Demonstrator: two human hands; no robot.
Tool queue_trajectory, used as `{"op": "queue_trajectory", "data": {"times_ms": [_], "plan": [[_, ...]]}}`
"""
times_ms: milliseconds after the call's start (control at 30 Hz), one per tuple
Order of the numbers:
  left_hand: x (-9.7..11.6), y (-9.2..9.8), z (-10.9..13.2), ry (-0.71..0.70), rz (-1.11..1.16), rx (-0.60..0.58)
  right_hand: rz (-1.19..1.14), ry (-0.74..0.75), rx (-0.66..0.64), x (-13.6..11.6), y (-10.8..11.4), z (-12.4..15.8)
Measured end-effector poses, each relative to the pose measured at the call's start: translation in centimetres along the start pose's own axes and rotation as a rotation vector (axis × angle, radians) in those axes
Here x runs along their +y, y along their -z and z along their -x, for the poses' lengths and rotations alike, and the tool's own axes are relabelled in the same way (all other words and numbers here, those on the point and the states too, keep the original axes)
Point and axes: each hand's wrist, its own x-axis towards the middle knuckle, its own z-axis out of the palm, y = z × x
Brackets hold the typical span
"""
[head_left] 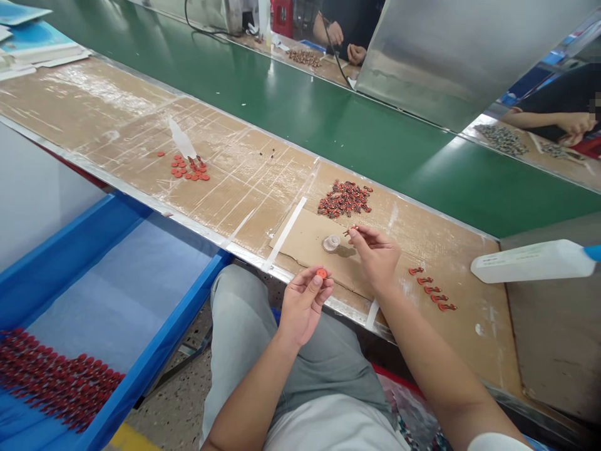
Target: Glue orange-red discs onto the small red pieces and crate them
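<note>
Green belt (282, 113) beyond cardboard-covered bench (263, 188). Blue tray (173, 326) at my left, rows of red pieces (59, 379) inside. My left hand (303, 307) near bench edge, right hand (379, 258) over bench, both pinching. Pile of red-and-black parts (345, 199) past right hand. Clear jar (331, 243) nearer. Red disc (322, 274) in left grip. Small part (351, 230) in right fingertips, beside jar.

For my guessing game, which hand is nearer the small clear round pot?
Right hand, just right of the pot; the left hand is farther, over the brown table's near edge.

Red disc (322, 274), small red-black piece (353, 230), held apart
</note>
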Motion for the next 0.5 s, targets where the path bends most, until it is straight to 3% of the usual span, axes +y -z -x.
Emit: {"op": "queue_trajectory", "data": {"times_ms": [167,333,500], "plan": [[-0.2,-0.1,0.0,0.006,-0.010,-0.001,-0.138,-0.110,-0.019,-2.0,0.3,2.2],[-0.5,-0.4,0.1,-0.004,-0.036,-0.030,-0.066,-0.056,-0.113,-4.1,0.3,6.4],[-0.6,-0.5,0.3,0.001,-0.045,-0.027,0.004,0.034,-0.138,-4.5,0.6,7.8]]}}
